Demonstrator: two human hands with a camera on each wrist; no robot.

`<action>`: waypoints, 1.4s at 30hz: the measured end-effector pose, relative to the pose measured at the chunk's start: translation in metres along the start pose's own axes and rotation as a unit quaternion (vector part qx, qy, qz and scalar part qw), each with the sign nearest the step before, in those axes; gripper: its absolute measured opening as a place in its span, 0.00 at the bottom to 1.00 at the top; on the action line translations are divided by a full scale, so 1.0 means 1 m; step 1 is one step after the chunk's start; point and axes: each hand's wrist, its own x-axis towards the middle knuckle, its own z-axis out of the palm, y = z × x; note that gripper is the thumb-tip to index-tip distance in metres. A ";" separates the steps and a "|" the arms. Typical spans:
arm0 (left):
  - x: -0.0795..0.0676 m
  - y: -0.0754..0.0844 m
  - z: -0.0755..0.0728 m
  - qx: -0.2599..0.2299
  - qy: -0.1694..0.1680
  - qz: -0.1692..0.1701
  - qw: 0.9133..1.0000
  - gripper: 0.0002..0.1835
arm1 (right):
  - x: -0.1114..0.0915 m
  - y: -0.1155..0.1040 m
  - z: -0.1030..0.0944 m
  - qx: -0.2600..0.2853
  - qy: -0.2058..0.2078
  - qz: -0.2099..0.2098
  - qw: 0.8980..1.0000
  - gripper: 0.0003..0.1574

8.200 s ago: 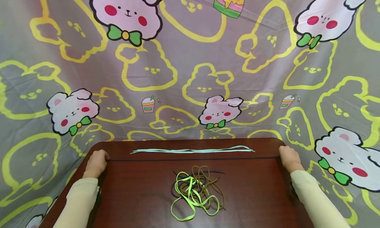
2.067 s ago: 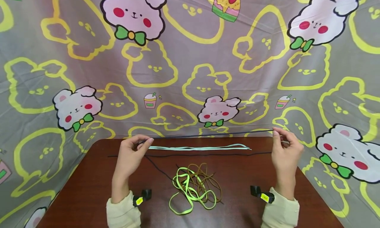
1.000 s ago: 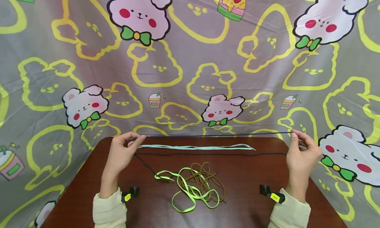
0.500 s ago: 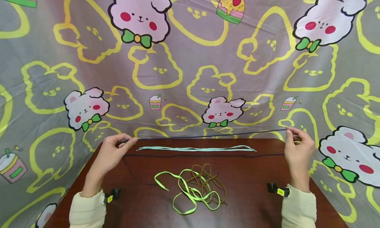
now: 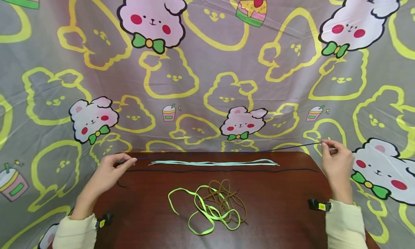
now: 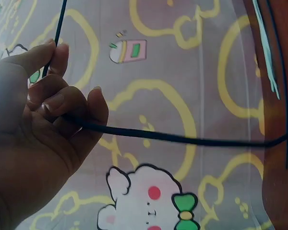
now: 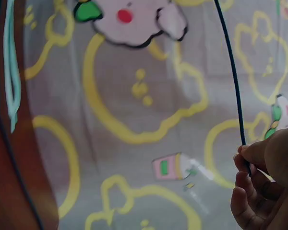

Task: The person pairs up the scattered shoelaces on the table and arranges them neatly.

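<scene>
A dark navy shoelace (image 5: 301, 146) is stretched between my two hands above the far part of the table. My left hand (image 5: 108, 171) pinches it between thumb and forefinger; in the left wrist view the lace (image 6: 182, 140) also passes through the curled fingers, and its loose tail hangs toward the table. At the right, my right hand (image 5: 337, 162) pinches the other end with thumb and fingertips. Below, a second dark lace (image 5: 223, 170) lies straight across the table, beside pale mint laces (image 5: 210, 164) laid lengthwise near the far edge.
Nearer me on the brown table (image 5: 155, 223) lies a loose heap: a neon yellow-green lace (image 5: 202, 231) tangled with a brown lace (image 5: 241, 202). A patterned cloth (image 5: 201, 61) hangs behind the table and around both sides.
The second dark lace, earlier held at the table by both hands, now lies free. Another dark lace has come out of the heap, shifting the neon lace's end left. My hands have spread apart.
</scene>
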 end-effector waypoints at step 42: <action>-0.003 -0.117 -0.010 -0.085 -0.154 -0.115 0.978 0.20 | 0.001 0.144 0.012 -0.178 -0.247 -0.027 0.952 0.12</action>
